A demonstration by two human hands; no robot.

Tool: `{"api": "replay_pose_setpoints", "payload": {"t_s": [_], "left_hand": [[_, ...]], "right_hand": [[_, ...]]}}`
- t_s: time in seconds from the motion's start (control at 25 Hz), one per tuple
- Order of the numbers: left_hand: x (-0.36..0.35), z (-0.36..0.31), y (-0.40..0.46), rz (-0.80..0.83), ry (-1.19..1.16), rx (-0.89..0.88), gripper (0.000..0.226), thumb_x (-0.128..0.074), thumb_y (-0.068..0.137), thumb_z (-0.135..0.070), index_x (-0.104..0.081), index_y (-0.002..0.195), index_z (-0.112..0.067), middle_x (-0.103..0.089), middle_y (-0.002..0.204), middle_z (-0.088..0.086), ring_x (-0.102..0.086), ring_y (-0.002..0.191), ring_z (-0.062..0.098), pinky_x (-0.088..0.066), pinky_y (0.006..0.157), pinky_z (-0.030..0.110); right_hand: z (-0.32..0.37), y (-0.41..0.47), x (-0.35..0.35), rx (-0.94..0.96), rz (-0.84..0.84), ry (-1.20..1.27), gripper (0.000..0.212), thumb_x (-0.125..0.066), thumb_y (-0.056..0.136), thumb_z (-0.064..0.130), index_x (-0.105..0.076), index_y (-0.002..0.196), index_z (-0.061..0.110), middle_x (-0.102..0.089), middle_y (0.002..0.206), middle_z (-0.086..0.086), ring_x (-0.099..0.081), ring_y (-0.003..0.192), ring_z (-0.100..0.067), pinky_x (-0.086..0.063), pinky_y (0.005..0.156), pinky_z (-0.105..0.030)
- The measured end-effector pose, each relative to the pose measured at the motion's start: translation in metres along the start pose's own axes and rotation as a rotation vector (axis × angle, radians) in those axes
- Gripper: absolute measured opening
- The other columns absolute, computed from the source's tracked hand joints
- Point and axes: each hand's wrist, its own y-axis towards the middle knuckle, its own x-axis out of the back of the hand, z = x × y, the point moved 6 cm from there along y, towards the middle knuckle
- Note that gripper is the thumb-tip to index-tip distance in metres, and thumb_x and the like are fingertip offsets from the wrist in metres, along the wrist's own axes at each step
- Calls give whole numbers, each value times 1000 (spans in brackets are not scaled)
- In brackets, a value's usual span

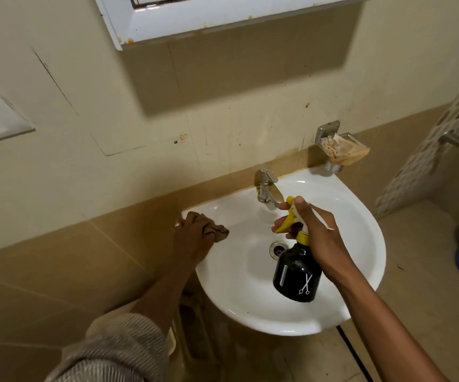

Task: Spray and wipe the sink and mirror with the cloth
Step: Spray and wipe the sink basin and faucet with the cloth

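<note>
Overhead, the right hand wraps a black spray bottle, finger on its trigger, aimed into the white sink; the left hand clenches a brown cloth on the rim, ready to wipe.

Sink: against wall, below mirror cabinet.
Tap: on rear rim.
Drain: in basin centre.
Soap dish: on wall, behind sink's right.
Cloth: on left rim, under left hand.
Spray bottle: over basin, in right hand.
</note>
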Motion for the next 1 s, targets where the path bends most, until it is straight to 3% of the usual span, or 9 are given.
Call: {"api": "replay_pose_setpoints", "payload": {"t_s": [0.16,0.24,0.36,0.48,0.56,0.64,0.72,0.88,1.0], "left_hand": [[2,-9,-50,-37,13,-65,52,-36,70,-52,-70,97,-23,-54,110,-9,-44,108,12,-27,99,41],[-7,-18,-87,-21,69,-89,46,-40,70,-53,-68,95,-26,-53,112,-11,-46,104,14,-34,94,37],[-40,-40,-124,146,139,-55,45,-37,73,-54,-65,92,-24,-54,106,-9,-50,97,18,-45,81,35],[-80,-69,-134,370,328,-108,41,-41,82,-49,-69,83,-19,-62,91,-1,-55,100,26,-38,90,49],[-92,-87,-139,412,329,-65,56,-29,78,-51,-70,96,-17,-62,100,3,-54,107,31,-30,101,55],[-85,-106,-148,381,227,71,58,-30,78,-50,-66,107,-15,-59,112,5,-52,113,32,-27,109,52],[-85,-129,-159,374,134,105,45,-40,88,-44,-66,111,-14,-58,117,5,-50,117,33,-29,109,47],[-103,-174,-180,451,-333,143,20,-57,80,-42,-67,87,-26,-58,102,-5,-56,102,28,-43,97,42],[-119,-212,-194,558,-668,83,19,-60,75,-37,-72,87,-29,-64,103,-6,-62,102,21,-51,97,42]], "right_hand": [[2,-3,5,-27,-22,22,46,-43,109,45,-77,109,14,-81,88,-17,-76,90,-36,-57,80,-34],[6,-4,1,-28,-28,34,47,-42,110,46,-77,107,15,-81,88,-18,-75,94,-39,-57,82,-35],[11,-8,-9,-13,-5,19,48,-41,110,45,-76,108,13,-81,88,-17,-77,94,-36,-57,82,-36],[13,-17,-13,-3,18,-3,49,-40,110,45,-76,112,12,-81,87,-16,-78,92,-33,-58,83,-36],[14,-24,-7,-11,7,-8,48,-41,109,47,-77,112,15,-82,88,-14,-77,94,-34,-58,83,-35],[17,-30,5,-13,-24,-8,47,-41,109,47,-77,111,17,-82,88,-13,-76,96,-38,-58,85,-37],[22,-33,19,-5,-60,2,46,-42,109,47,-77,109,18,-82,87,-14,-75,97,-42,-57,84,-40],[36,-32,42,29,-116,64,43,-44,109,46,-75,106,16,-81,83,-14,-73,100,-48,-56,77,-35],[51,-31,57,51,-134,104,46,-43,110,45,-72,113,10,-79,90,-15,-74,100,-47,-56,70,-28]]}}
